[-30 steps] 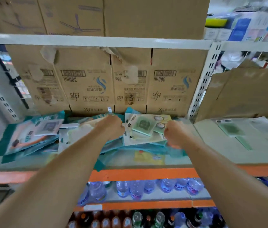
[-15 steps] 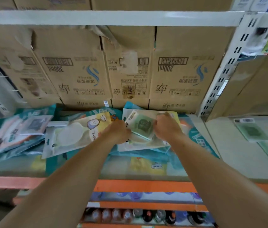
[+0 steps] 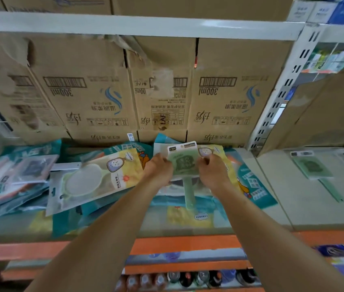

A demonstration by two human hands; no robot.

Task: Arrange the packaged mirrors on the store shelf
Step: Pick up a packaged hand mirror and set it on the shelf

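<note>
One green packaged mirror [image 3: 182,164] is held between two hands over the middle of the store shelf [image 3: 272,209], with its card header towards the far side and its handle pointing near. Its left edge is gripped by the left hand [image 3: 159,170] and its right edge by the right hand [image 3: 213,172], the fingers of both being curled round the pack. Whether the pack is lifted or resting on the teal and yellow packs [image 3: 249,184] beneath cannot be told. A second green mirror [image 3: 312,167] is seen lying flat in the right bay, well apart. One pale round mirror [image 3: 84,181] in a yellow-printed pack is laid just left of the left hand, and a heap of further packs [image 3: 13,178], too blurred to be counted, is piled at the far left. Four printed cartons [image 3: 95,98] are ranged along the far side, and rows of bottles [image 3: 188,279] are shelved below.
</note>
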